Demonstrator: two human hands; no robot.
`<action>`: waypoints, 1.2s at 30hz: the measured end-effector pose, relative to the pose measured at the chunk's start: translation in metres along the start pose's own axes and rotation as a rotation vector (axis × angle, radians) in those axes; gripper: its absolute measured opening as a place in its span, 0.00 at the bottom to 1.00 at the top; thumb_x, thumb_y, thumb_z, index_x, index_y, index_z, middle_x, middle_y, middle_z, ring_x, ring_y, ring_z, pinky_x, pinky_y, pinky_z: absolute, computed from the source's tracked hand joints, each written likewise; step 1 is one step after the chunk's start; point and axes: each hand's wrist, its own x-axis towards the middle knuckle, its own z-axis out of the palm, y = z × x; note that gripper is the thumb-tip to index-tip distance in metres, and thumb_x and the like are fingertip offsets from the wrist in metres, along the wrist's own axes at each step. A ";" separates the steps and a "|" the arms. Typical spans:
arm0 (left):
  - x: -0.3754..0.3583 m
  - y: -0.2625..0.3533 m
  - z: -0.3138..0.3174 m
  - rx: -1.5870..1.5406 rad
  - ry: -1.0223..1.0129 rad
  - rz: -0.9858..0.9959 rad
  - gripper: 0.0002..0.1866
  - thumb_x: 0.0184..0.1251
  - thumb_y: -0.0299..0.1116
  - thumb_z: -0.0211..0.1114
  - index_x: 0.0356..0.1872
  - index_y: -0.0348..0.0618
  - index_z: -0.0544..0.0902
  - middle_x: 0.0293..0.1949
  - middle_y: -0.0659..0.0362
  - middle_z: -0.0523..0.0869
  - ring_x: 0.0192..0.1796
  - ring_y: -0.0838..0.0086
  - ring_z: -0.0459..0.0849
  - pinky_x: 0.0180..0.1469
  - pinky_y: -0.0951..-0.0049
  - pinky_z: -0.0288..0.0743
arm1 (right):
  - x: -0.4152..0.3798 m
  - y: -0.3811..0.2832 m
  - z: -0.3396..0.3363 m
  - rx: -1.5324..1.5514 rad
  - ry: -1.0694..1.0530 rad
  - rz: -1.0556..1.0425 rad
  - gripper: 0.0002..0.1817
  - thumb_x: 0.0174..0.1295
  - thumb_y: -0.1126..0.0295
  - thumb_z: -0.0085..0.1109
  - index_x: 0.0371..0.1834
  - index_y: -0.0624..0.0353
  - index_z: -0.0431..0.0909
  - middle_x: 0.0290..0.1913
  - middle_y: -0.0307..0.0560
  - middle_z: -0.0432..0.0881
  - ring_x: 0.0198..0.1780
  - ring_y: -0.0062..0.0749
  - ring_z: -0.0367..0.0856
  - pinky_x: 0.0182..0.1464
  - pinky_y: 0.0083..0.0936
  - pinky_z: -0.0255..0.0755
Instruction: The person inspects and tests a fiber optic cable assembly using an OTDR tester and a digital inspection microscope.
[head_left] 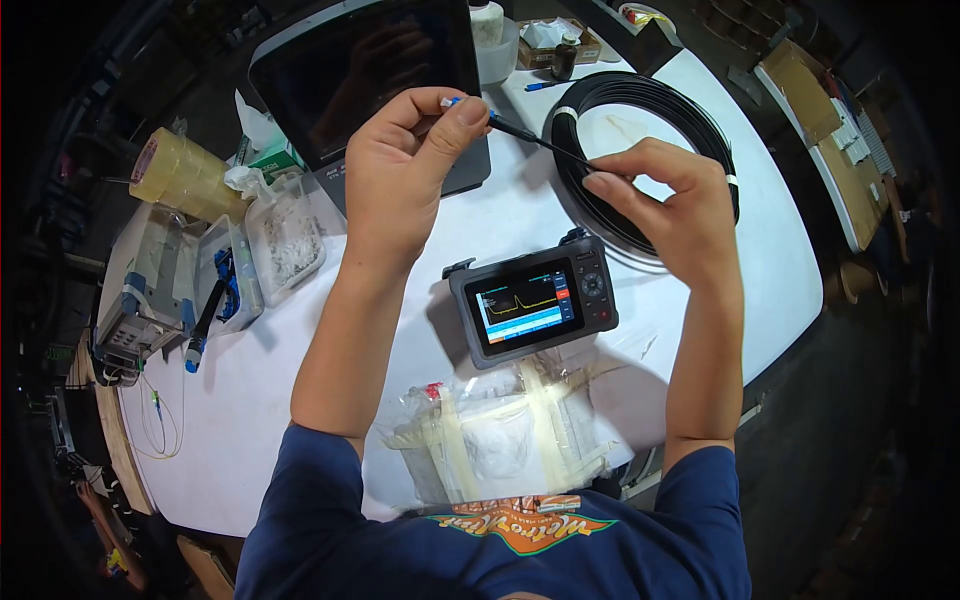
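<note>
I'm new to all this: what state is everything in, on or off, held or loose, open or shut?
Left hand: pinching the black cable near its end.
Right hand: pinching the same cable, further along.
Handheld device: on, showing a yellow curve.
Large monitor: dark.
Black coil: wound, banded.
Dark bottle: upright.
Tissue box: open, tissue poking out.

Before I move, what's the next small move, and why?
I'd probably slide the left hand slightly back along the connector: its grip hides the middle, with the white tip just showing, while the right hand pinches the cable behind.
</note>
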 end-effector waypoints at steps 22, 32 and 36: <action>-0.014 0.006 0.012 0.169 -0.589 -0.226 0.13 0.70 0.32 0.73 0.49 0.34 0.90 0.42 0.55 0.91 0.43 0.76 0.87 0.47 0.75 0.81 | 0.001 0.024 -0.027 0.294 -0.079 -0.161 0.08 0.67 0.71 0.71 0.40 0.66 0.89 0.34 0.44 0.87 0.37 0.23 0.82 0.43 0.22 0.74; -0.001 0.008 -0.010 0.362 -0.537 -0.040 0.11 0.69 0.28 0.72 0.48 0.34 0.90 0.37 0.56 0.92 0.40 0.78 0.87 0.50 0.75 0.79 | -0.014 0.058 -0.093 0.223 -0.380 0.055 0.12 0.64 0.68 0.74 0.40 0.69 0.89 0.35 0.42 0.89 0.39 0.21 0.84 0.45 0.20 0.77; 0.001 0.003 -0.011 0.551 -0.583 0.011 0.12 0.70 0.31 0.72 0.50 0.35 0.91 0.35 0.57 0.91 0.39 0.78 0.85 0.54 0.71 0.76 | -0.018 0.069 -0.106 0.242 -0.410 0.135 0.12 0.64 0.69 0.75 0.42 0.68 0.89 0.36 0.42 0.89 0.39 0.20 0.84 0.46 0.20 0.78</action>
